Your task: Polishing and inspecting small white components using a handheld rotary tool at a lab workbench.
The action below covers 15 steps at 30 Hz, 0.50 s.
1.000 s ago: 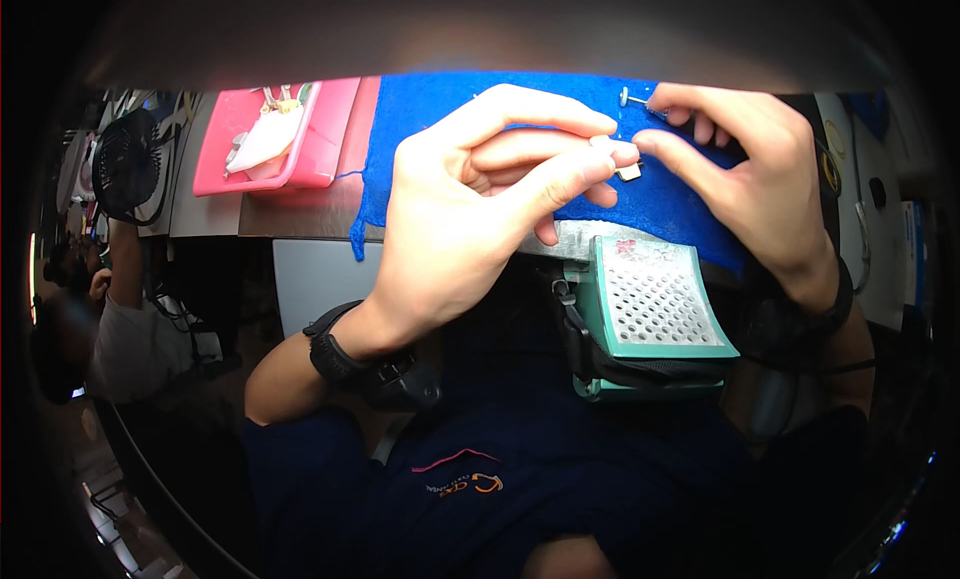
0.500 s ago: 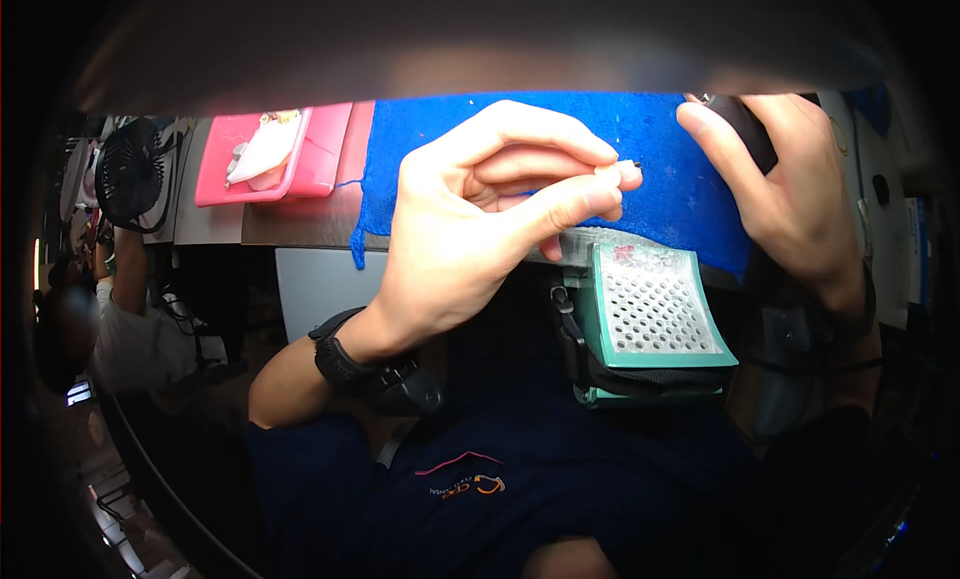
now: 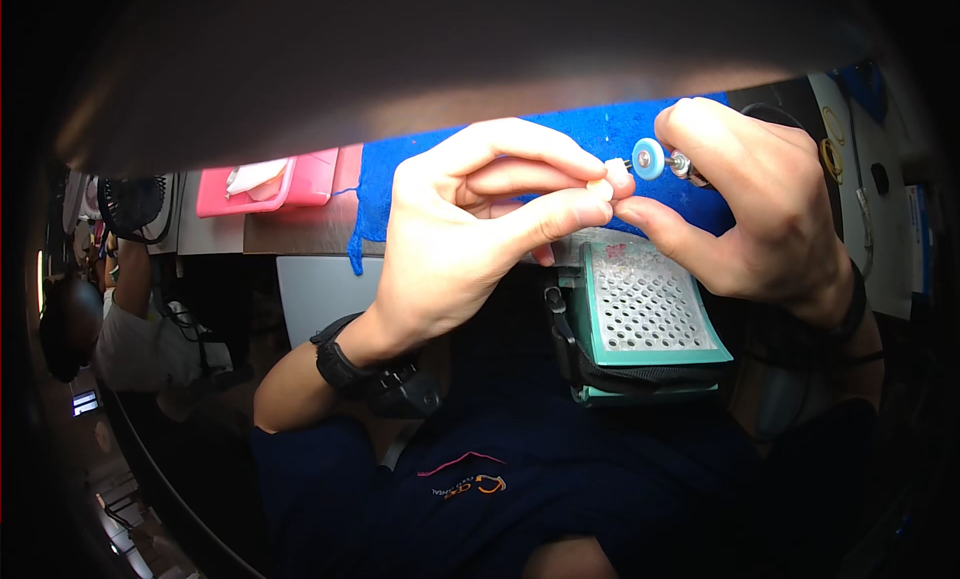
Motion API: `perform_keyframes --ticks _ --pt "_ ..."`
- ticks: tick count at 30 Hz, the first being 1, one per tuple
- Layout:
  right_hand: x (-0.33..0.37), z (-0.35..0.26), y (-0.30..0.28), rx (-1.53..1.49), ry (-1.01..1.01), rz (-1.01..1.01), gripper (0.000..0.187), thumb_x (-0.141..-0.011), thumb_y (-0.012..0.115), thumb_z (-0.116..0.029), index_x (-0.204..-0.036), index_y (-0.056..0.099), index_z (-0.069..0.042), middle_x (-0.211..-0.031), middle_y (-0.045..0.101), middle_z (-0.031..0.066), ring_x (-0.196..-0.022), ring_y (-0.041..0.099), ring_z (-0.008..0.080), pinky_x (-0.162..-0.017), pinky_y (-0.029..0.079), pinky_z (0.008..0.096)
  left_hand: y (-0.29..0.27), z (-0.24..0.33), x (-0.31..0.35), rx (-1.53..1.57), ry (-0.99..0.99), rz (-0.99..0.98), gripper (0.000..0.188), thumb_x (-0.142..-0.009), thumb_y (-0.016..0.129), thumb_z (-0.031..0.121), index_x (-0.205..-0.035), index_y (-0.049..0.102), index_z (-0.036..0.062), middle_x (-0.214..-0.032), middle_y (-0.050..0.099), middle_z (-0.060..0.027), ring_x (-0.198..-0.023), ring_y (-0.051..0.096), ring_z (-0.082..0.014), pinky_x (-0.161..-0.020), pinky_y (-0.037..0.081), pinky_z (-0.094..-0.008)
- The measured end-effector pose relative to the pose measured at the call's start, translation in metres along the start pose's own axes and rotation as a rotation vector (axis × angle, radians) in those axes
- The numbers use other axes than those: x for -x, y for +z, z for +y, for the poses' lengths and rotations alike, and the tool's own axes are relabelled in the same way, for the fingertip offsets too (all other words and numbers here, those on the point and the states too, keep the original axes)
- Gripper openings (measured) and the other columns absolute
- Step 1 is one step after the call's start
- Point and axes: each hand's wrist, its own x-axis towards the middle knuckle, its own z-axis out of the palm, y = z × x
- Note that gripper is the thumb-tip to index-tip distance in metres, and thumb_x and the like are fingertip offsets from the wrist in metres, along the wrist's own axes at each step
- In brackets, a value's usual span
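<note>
My left hand [image 3: 470, 229] pinches a small cream-white piece, like a dental crown [image 3: 601, 190], between thumb and fingertips. Most of that piece is hidden by the fingers. A tiny dark tip shows beside it. My right hand [image 3: 755, 194] is wrapped round a rotary handpiece [image 3: 684, 166], whose body is mostly hidden in the palm. At its metal tip sits a blue polishing wheel [image 3: 648, 159], close to my left fingertips. Whether the wheel touches the piece I cannot tell. My right thumb reaches to the left fingertips. Both hands are above a blue cloth [image 3: 400, 199].
Below my hands sits a green box with a perforated metal top [image 3: 652, 304]. A pink tray [image 3: 310, 184] holding a whitish item stands at the left. Farther left are a black fan [image 3: 133, 204] and another person's arm [image 3: 133, 279]. A dark blurred surface crosses the top.
My right hand has moved left from the cloth's right side, bringing the handpiece and blue wheel to my left fingertips. My left hand keeps its pinch. The view has shifted slightly.
</note>
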Motion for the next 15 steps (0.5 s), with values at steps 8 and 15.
perform_keyframes --ticks 8,15 --pt "-0.001 -0.005 0.007 0.030 -0.018 -0.011 0.037 -0.068 0.089 -0.014 -0.090 0.063 0.001 -0.073 0.058 0.0120 -0.058 0.059 0.0270 -0.051 0.045 0.0348 -0.005 -0.003 0.002 -0.007 -0.009 -0.006 0.022 -0.093 0.076 0.003 -0.112 0.066 -0.0011 -0.103 0.077 -0.0115 -0.092 0.074 -0.0122 -0.061 0.054 -0.0183" --pt "0.000 -0.005 0.010 0.042 -0.036 -0.007 0.037 -0.069 0.089 -0.015 -0.090 0.062 0.000 -0.070 0.054 0.0097 -0.054 0.055 0.0244 -0.048 0.041 0.0343 -0.006 -0.005 0.002 -0.042 0.008 -0.028 0.020 -0.093 0.075 0.003 -0.111 0.067 -0.0005 -0.105 0.076 -0.0099 -0.093 0.073 -0.0110 -0.062 0.053 -0.0179"
